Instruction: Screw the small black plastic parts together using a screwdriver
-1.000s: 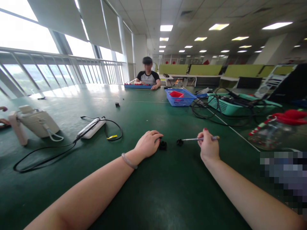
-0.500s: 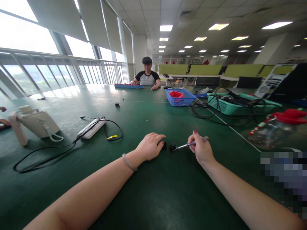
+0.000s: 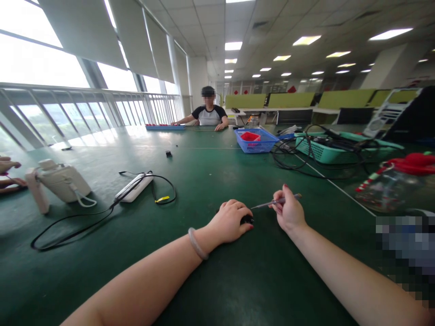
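Note:
My left hand [image 3: 230, 222] is closed around a small black part [image 3: 247, 220] on the green table [image 3: 204, 280]. Thumb and fingers grip it from both sides and cover much of it, so its exact kind is unclear. A dark bit peeks out at the far side of that hand. In my right hand [image 3: 288, 210] is a thin screwdriver [image 3: 263, 205], pinched by its handle. The shaft points left, its tip just above and beside the black part; whether they touch I cannot tell.
Left lie a white power bank [image 3: 136, 188] with a black cord and a beige device [image 3: 64, 183]. Ahead are a black piece [image 3: 169, 154], a blue basket [image 3: 256, 144] and a cable-filled green basket [image 3: 322, 151]. A red-lidded jar [image 3: 387, 188] stands right. A person [image 3: 208, 111] sits opposite.
My left hand has moved right and closed over the small black part that lay by the screwdriver tip. The screwdriver has shifted slightly right, away from it. The person's arm opposite reaches further left.

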Available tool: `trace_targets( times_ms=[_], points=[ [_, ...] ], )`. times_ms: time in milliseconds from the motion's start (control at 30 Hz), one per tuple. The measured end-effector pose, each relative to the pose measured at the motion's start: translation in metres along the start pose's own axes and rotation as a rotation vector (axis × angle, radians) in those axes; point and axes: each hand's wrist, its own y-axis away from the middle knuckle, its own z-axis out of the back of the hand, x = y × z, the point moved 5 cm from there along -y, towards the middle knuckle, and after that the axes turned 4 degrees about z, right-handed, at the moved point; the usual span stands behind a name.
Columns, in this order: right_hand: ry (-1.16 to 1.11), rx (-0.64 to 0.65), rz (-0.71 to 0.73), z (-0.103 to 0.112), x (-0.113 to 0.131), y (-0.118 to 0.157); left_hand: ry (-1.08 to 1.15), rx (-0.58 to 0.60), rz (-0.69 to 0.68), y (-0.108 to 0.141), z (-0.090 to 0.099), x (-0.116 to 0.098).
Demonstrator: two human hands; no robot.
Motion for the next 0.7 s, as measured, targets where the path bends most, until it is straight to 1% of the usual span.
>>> trace_targets(
  times_ms=[100,200,300,367,400,467,567,633,700],
  points=[
    [-0.028,-0.011,0.001,0.000,0.000,0.000,0.034,0.010,0.007,0.003,-0.001,-0.002],
    [-0.056,-0.012,-0.016,0.001,0.001,0.002,0.036,0.029,0.029,0.012,0.004,-0.002],
    [-0.099,-0.006,-0.054,0.002,0.001,0.003,0.011,0.067,0.026,0.029,0.016,0.002],
    [-0.129,0.001,-0.074,0.001,0.000,0.004,-0.002,0.103,0.019,0.047,0.026,0.012],
    [-0.139,0.006,-0.080,0.001,0.000,0.004,-0.005,0.110,0.035,0.058,0.033,0.020],
    [-0.144,0.018,-0.089,0.000,-0.001,0.003,-0.006,0.108,0.098,0.082,0.049,0.045],
    [-0.141,0.024,-0.092,-0.001,-0.003,0.002,-0.049,0.094,0.193,0.117,0.073,0.092],
    [-0.141,0.024,-0.091,-0.001,-0.003,0.002,-0.086,0.074,0.242,0.135,0.090,0.122],
    [-0.140,0.025,-0.093,-0.001,-0.003,0.001,-0.114,0.036,0.296,0.148,0.107,0.145]
  ],
)
